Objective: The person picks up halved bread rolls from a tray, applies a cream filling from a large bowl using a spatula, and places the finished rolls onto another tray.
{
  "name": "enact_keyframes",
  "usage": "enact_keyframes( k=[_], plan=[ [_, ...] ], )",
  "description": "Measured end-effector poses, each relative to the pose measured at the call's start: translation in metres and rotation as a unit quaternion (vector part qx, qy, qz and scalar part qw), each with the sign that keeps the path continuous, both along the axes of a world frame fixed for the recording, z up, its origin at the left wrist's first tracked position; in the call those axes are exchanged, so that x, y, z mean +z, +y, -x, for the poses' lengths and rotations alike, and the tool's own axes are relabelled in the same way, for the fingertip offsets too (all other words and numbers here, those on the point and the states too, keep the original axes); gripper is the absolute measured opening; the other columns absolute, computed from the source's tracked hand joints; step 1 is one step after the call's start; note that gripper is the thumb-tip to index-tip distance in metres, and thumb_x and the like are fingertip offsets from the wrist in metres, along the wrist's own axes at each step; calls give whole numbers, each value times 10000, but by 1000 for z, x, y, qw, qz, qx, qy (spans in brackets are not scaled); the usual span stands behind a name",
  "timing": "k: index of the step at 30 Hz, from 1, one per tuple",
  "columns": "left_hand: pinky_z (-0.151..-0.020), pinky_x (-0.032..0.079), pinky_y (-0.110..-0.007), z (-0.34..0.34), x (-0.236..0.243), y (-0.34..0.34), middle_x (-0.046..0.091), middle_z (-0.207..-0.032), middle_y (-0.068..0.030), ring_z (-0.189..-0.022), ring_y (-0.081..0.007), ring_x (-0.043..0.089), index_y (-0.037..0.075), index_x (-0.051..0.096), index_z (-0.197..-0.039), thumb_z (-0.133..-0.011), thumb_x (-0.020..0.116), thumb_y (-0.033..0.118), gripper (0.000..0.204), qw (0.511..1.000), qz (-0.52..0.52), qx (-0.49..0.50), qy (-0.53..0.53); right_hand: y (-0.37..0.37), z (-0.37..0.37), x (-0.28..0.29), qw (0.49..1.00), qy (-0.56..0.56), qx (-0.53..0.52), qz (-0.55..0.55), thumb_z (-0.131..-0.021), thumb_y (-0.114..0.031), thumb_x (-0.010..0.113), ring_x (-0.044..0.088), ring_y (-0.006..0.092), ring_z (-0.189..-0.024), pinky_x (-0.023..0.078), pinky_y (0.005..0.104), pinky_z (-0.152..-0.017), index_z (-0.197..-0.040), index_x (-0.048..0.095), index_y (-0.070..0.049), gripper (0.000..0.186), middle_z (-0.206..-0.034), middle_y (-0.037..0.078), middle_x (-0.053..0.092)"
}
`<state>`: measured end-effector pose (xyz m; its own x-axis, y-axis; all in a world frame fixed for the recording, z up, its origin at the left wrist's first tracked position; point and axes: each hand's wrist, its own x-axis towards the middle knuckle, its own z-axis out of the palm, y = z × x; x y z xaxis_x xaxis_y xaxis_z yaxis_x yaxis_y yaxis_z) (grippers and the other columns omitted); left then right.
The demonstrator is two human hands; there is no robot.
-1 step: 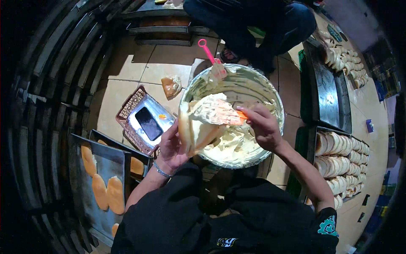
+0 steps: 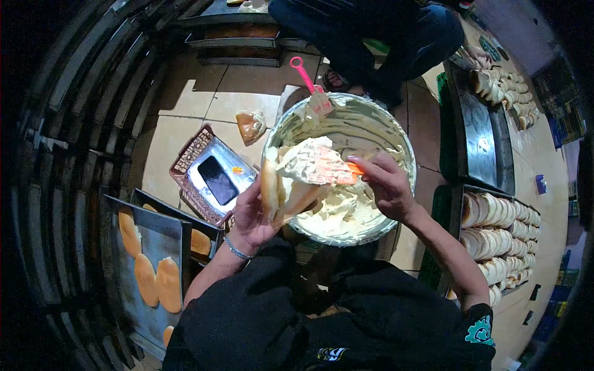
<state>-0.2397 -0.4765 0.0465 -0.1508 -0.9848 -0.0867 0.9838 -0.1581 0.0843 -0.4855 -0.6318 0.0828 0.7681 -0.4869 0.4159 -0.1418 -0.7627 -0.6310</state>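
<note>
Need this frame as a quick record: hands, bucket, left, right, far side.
left hand: holds opened bread roll
right hand: grips orange spatula, cream-coated, at the roll
bucket: pale cream inside; pink-handled tool at far rim
left: brown basket holding phone; metal tray with rolls
right: rows of rolls
far side: another person's legs
</note>
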Motion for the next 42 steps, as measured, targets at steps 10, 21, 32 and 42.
enact_keyframes(
  k=[10,21,32,42],
  plan=[
    [-1078,414,-443,-9,11,6,498,-1376,-176,-1253,-301,519,10,378,-1412,-965,545,221,522,997,2,33,-74,-35,58,9,991,90,-39,90,-830,-7,642,613,303,-789,484,371,-664,-1277,603,-106,459,-922,128,628],
    [-998,483,-354,-3,15,-3,576,-1233,-114,-1140,-216,590,-26,421,-1333,-867,702,177,581,945,-89,16,-313,-46,2,96,964,204,81,152,-835,-32,638,633,262,-623,500,370,-552,-1042,677,-65,214,-809,102,662],
    [-1037,475,-446,-11,-2,-26,573,-1283,-176,-1181,-286,580,-1,477,-1312,-990,542,209,390,979,-133,125,-87,35,-15,59,954,254,34,153,-813,-85,590,646,271,-623,531,381,-496,-1120,550,-35,313,-824,125,602],
    [-1035,468,-465,-14,-8,-23,550,-1308,-223,-1188,-336,570,-20,480,-1320,-996,522,241,417,978,-133,133,-94,21,-11,61,990,105,-32,87,-862,-72,592,596,277,-628,485,391,-527,-1229,560,-45,369,-803,120,555]
  ],
)
